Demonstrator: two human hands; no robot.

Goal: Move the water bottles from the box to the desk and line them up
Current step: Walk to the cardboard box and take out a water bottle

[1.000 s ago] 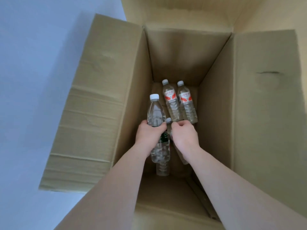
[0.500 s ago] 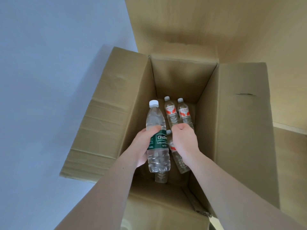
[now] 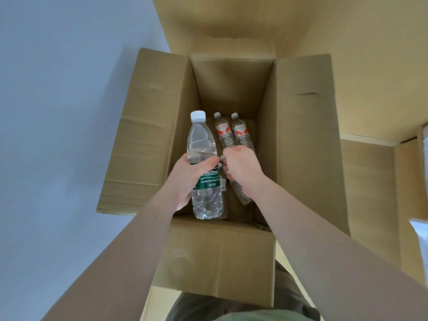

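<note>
left hand (image 3: 185, 179) is wrapped round the middle of the green-label bottle (image 3: 205, 167), held above the open box (image 3: 157, 126); right hand (image 3: 242, 169) is curled on what appears to be a red-label bottle (image 3: 240, 193), mostly hidden. both bottles look full, so fairly heavy, with thin, smooth walls that give under pressure: hold at the ribbed waist, firmly. two more bottles (image 3: 231, 133) lie on the box floor.

Two bare forearms, no sleeves in view, left hand (image 3: 185, 179) and right hand (image 3: 243, 167) without rings or watch, small mole on left forearm, olive-green garment (image 3: 243, 306) below, perhaps trousers
</note>
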